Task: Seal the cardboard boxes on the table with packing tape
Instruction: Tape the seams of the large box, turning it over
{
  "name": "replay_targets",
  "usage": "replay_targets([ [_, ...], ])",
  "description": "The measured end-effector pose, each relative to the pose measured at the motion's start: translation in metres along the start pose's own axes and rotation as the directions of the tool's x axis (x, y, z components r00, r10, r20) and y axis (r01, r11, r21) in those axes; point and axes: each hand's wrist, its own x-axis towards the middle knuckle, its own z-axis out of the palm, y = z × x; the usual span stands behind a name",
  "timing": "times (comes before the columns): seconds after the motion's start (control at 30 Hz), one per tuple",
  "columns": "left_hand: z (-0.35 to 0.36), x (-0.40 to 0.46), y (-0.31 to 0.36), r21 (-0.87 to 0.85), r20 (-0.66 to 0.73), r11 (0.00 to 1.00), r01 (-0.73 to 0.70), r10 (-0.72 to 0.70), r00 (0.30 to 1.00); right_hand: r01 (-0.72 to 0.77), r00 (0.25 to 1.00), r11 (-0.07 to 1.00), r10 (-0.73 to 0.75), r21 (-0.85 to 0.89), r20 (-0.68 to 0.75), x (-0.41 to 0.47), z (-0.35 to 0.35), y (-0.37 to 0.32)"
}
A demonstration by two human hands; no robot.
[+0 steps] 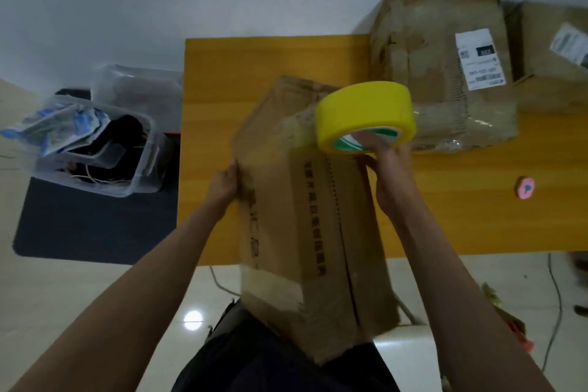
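I count two clear plastic bins (105, 149) left of the table (241, 67), the nearer holding blue-white packets and dark items, three cardboard boxes, my left hand (224, 183) gripping the near box (305, 232), my right hand (386, 165) holding one yellow tape roll (366, 111).

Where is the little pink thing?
In the head view, the pink thing lies alone on the yellow table, on the right side, past the right hand.

Worn cardboard box (305, 216) overhangs table edge, tilted, flaps closed; yellow tape roll (366, 114) raised above its far end; two boxes (439, 73) behind
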Motion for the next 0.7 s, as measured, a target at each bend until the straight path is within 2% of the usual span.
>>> replay_targets([
  [0.07,0.017,-0.005,-0.006,0.147,0.047,0.988,-0.055,0.048,0.998,0.146,0.989,0.964,-0.137,-0.221,0.056,-0.008,0.01,-0.024],
  [0.13,0.019,-0.011,0.001,0.192,-0.017,0.967,-0.169,0.175,0.984,0.25,0.968,0.861,-0.217,-0.443,0.125,-0.015,0.025,-0.034],
  [0.17,0.013,-0.018,0.015,0.1,-0.068,0.969,-0.227,0.235,0.97,0.282,0.959,0.815,-0.237,-0.507,0.153,-0.016,0.031,-0.034],
  [0.23,-0.009,-0.036,0.056,-0.216,-0.179,0.909,-0.357,0.323,0.929,0.346,0.938,0.75,-0.292,-0.563,0.187,-0.018,0.043,-0.039],
  [0.3,-0.039,-0.05,0.104,-0.387,-0.145,0.801,-0.457,0.436,0.888,0.383,0.923,0.707,-0.323,-0.595,0.21,-0.018,0.049,-0.044],
  [0.33,-0.052,-0.053,0.126,-0.376,-0.065,0.776,-0.507,0.524,0.849,0.396,0.917,0.684,-0.332,-0.612,0.222,-0.016,0.05,-0.046],
  [0.37,-0.061,-0.055,0.149,-0.295,0.045,0.79,-0.537,0.573,0.818,0.408,0.912,0.662,-0.334,-0.628,0.24,-0.013,0.051,-0.046],
  [0.43,-0.066,-0.055,0.187,-0.021,0.281,0.811,-0.585,0.566,0.775,0.434,0.9,0.606,-0.329,-0.667,0.287,-0.007,0.052,-0.045],
  [0.47,-0.062,-0.054,0.204,0.145,0.389,0.766,-0.627,0.538,0.748,0.452,0.89,0.571,-0.341,-0.685,0.302,-0.005,0.054,-0.045],
  [0.53,-0.048,-0.045,0.222,0.479,0.54,0.516,-0.711,0.465,0.701,0.489,0.869,0.525,-0.367,-0.697,0.333,0.001,0.054,-0.043],
  [0.57,-0.041,-0.039,0.225,0.572,0.576,0.38,-0.727,0.445,0.686,0.507,0.858,0.515,-0.377,-0.692,0.348,0.003,0.054,-0.043],
  [0.6,-0.037,-0.032,0.224,0.62,0.591,0.288,-0.73,0.44,0.676,0.523,0.848,0.507,-0.389,-0.685,0.36,0.004,0.054,-0.043],
  [0.63,-0.037,-0.027,0.22,0.632,0.599,0.244,-0.736,0.449,0.663,0.534,0.841,0.503,-0.398,-0.68,0.366,0.005,0.055,-0.042],
  [0.7,-0.044,-0.022,0.212,0.586,0.606,0.259,-0.768,0.488,0.628,0.555,0.826,0.518,-0.438,-0.65,0.356,0.008,0.057,-0.044],
])
